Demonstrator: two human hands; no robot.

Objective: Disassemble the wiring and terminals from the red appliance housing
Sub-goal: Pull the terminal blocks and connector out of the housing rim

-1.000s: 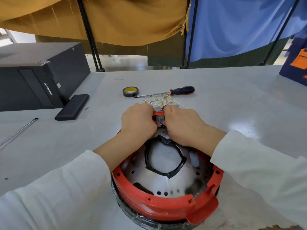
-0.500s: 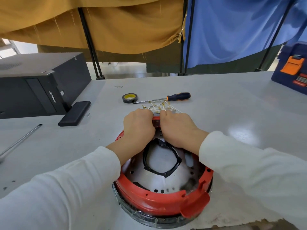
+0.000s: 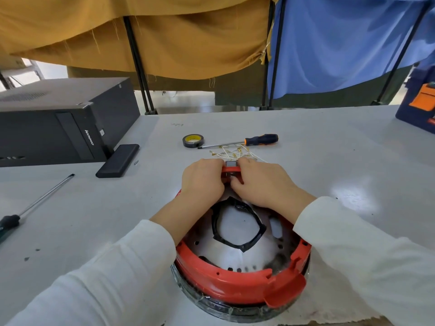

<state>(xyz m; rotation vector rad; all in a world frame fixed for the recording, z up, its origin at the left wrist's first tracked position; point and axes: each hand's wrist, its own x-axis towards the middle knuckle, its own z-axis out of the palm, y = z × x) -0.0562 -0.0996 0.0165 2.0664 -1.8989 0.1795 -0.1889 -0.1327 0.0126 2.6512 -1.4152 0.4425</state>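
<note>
Grey-white counter (image 3: 306,142) carries everything, its far edge backed by a hanging mustard-yellow cloth (image 3: 179,36) and a hanging blue cloth (image 3: 341,38) on thin black poles. Well off to the left of the fingers sits a black desktop computer case (image 3: 54,123) lying flat, and a flat black rectangular slab (image 3: 117,160) rests against its front corner. Directly below the fingers, nearest the person, is the round red plastic appliance housing (image 3: 235,288), seated on a dark ring and open at the top, showing a pale perforated metal plate (image 3: 256,252) with a loop of black tape-like strip (image 3: 237,223) on it.

Both white-sleeved arms reach over the housing to its far rim. The left hand (image 3: 202,182) has its fingers curled around the rim's red tab, and the right hand (image 3: 261,182) pinches there too, fingers bent on a small grey metal terminal block (image 3: 231,164) set in the tab between the two hands.

Just beyond the fingers lies a loose tangle of thin white wires with brass terminals (image 3: 231,150). Beyond that is a screwdriver with a black and orange handle (image 3: 261,139), and just beside its tip a roll of black tape with a yellow core (image 3: 193,140). Far left of the fingers lies a long screwdriver with a dark handle (image 3: 35,205). At the far right edge a dark blue box with an orange latch (image 3: 421,109) is partly in view.
</note>
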